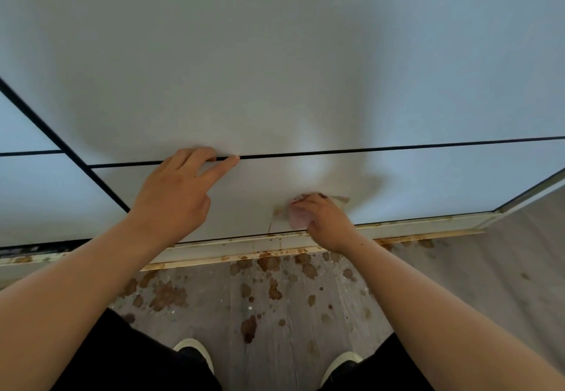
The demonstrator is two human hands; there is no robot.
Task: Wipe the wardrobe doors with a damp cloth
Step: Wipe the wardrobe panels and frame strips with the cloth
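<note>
At the left of the frame our left hand lies spread on the wardrobe door. Its fingers are nearly straight, with the tips touching the dark seam that runs across the middle. It holds nothing and, we judge, steadies the door.

Right of centre, low on the lower panel, our right hand is curled round the cloth. The cloth is a pale pinkish wad pressed against the panel just above the rail, mostly hidden under the fingers. A thin brown drip mark sits just left of it, and the floor below is spattered with brown blotches.

We expect the cloth to be soft, light and limp, clinging a little while damp, so it is best bunched in the palm with the fingers flat behind it. The door looks stiff, smooth and flat. It should take firm pressure, though it may shift unless braced.
</note>
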